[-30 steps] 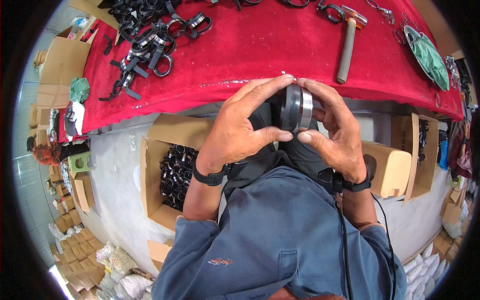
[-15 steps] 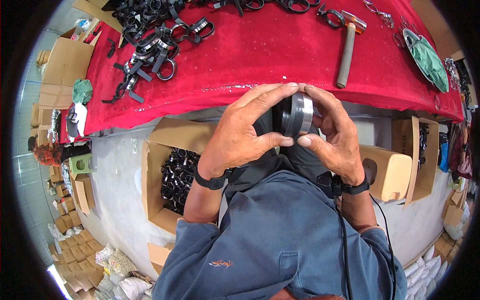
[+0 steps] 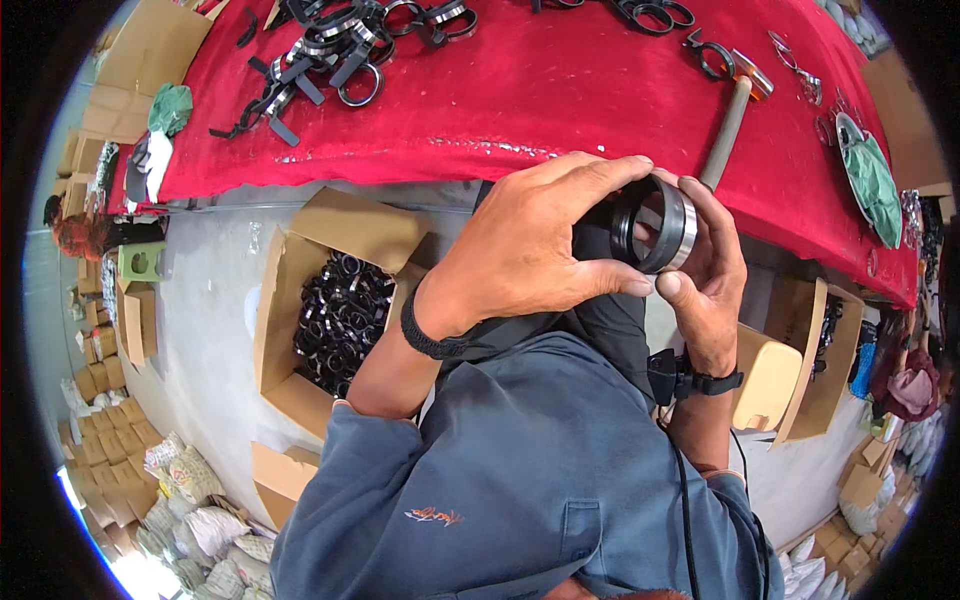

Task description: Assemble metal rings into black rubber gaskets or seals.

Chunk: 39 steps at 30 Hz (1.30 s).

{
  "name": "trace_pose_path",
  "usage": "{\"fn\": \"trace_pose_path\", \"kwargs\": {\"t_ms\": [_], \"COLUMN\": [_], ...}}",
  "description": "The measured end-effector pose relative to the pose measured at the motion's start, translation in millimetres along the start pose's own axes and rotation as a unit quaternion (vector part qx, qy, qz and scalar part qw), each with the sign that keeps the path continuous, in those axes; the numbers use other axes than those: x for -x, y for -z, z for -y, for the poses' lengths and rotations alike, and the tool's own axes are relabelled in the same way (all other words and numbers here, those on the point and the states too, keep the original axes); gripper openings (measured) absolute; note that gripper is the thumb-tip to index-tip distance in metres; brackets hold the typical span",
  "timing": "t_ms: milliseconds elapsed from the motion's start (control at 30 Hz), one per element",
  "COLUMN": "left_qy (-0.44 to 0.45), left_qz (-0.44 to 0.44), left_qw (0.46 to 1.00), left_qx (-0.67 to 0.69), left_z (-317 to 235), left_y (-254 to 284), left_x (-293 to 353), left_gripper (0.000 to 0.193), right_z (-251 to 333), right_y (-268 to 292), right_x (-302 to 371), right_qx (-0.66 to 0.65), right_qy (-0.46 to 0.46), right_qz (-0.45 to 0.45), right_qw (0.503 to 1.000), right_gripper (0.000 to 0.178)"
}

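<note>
**My two hands grip a round black band with a shiny silver metal edge (image 3: 677, 230)**

In the head view, my left hand (image 3: 550, 238) makes a wide C, its thumb and forefinger tips at the band's near and far rims. My right hand (image 3: 712, 275) curves around the silver side, thumb at the near rim, other fingers partly hidden. The band is tilted, before the near edge of the red cloth-covered table (image 3: 500, 95).

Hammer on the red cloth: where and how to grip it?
Likely by the handle, from the near side: it's long, slim and points that way, with the head at the far end. The nearer right hand holds a ring.
</note>
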<state>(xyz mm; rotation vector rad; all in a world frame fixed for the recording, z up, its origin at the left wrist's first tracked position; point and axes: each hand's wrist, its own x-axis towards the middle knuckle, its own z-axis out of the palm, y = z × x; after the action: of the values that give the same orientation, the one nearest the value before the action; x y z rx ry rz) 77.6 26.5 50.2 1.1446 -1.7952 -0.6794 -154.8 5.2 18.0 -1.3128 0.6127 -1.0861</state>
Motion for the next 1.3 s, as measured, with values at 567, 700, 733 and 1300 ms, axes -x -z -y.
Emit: {"fn": "trace_pose_path", "kwargs": {"t_ms": [567,700,733,1300], "left_qy": [-0.006,-0.017,-0.014,0.066], "left_qz": [0.021,0.028,0.030,0.107], "left_qw": [0.999,0.998,0.998,0.975], "left_qx": [0.039,0.044,0.047,0.186], "left_z": [6.7,7.0,7.1,22.9], "left_y": [8.2,10.6,11.1,6.3], "left_x": [9.2,7.6,7.4,16.3], "left_gripper": [0.092,0.092,0.091,0.096], "right_z": [-5.4,-3.9,-4.5,4.7], "right_y": [2.7,0.9,1.1,-17.0], "right_x": [-0.4,-0.6,-0.8,4.7], "right_qx": [0.028,0.025,0.028,0.188], "right_qy": [0.036,0.040,0.043,0.074], "right_qz": [0.050,0.051,0.054,-0.013], "right_qw": [0.998,0.998,0.997,0.979], "right_gripper": [0.088,0.087,0.086,0.060]}}
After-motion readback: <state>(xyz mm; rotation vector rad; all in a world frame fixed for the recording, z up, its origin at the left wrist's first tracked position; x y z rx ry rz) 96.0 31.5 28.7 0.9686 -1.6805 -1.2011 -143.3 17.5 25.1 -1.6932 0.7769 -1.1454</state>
